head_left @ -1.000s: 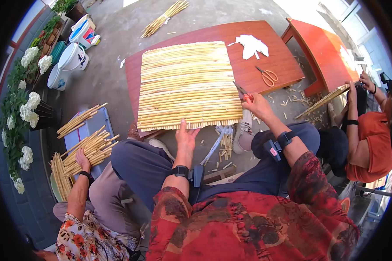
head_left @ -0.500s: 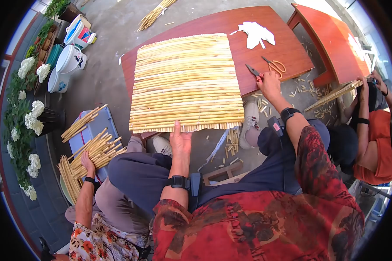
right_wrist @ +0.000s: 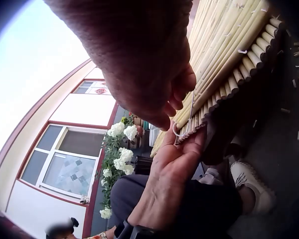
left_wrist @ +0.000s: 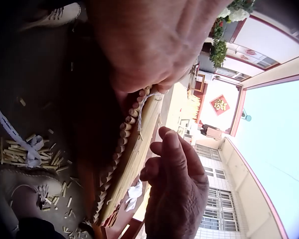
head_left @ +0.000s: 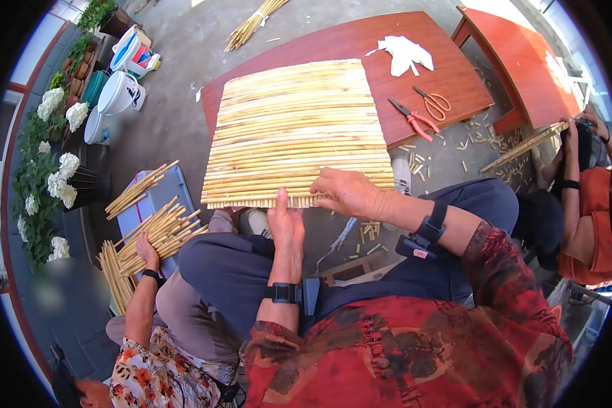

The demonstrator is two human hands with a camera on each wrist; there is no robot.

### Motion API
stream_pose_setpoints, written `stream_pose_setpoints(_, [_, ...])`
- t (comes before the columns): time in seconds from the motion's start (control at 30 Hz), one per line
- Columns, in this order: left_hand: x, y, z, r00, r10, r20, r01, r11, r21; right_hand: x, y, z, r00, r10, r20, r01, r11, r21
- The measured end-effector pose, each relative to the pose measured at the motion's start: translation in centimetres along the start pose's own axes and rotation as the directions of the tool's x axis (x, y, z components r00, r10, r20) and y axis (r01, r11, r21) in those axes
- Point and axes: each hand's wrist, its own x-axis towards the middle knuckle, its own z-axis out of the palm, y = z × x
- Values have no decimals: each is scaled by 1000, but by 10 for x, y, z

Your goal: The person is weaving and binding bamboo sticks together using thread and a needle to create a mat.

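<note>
Nearest, the left hand grips the near edge of the stick mat, thumb on top and the other fingers beneath. Just right of it, the right hand is over the same edge, its fingers bent and close together, beside a thin white cord at the stick ends; whether they pinch the cord, I cannot tell. The mat spreads away from the hands over the left part of the red-brown surface, its near edge jutting past it.

To the near left, another person's hand rests on loose sticks by a blue-grey box. Cut stick ends lie on the floor below the mat.

Right of the mat, red-handled pliers lie at the surface's near edge with their jaws parted, and scissors lie just beside them. Farther back is a white cloth. Beyond the surface, a tied bundle of sticks lies on the floor.
</note>
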Motion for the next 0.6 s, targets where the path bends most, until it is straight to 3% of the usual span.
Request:
stream_pose_setpoints(0.07, [-9, 10, 3, 1000, 28, 12, -28, 1000, 10, 3, -16, 10, 1000, -8, -15, 7, 999, -33])
stream_pose_setpoints(0.13, [-16, 21, 2, 994, -2, -106, 18, 989, 148, 6, -29, 24, 999, -12, -32, 10, 998, -68])
stream_pose_setpoints(0.27, [-26, 27, -2, 993, 104, -47, -101, 993, 64, 8, -48, 27, 981, -93, -173, 62, 982, -176])
stream_pose_setpoints(0.33, [-34, 37, -1, 985, 165, -49, -161, 985, 69, 6, -63, 19, 993, -75, -89, 81, 994, 69])
stream_pose_setpoints(0.37, [-38, 44, 0, 987, 151, -57, -147, 987, 68, 6, -69, 15, 993, -80, -92, 86, 994, 62])
stream_pose_setpoints(0.43, [-45, 55, 1, 984, 163, -75, -157, 984, 81, 6, -79, 6, 974, 126, 186, -177, 940, 290])
stream_pose_setpoints(0.5, [-49, 62, -2, 977, 172, -129, -159, 982, 101, 5, -85, -5, 970, 146, 193, -192, 951, 244])
stream_pose_setpoints(0.53, [-51, 64, -5, 975, 181, -126, -168, 980, 104, 3, -89, -7, 966, 168, 198, -207, 959, 195])
stream_pose_setpoints(0.57, [-54, 65, -7, 973, 206, -99, -201, 978, 63, 1, -94, -7, 950, 194, 244, -207, 978, 30])
stream_pose_setpoints(0.6, [-56, 66, -7, 970, 232, -71, -231, 973, 18, 0, -98, -5, 953, 187, 237, -200, 980, 28])
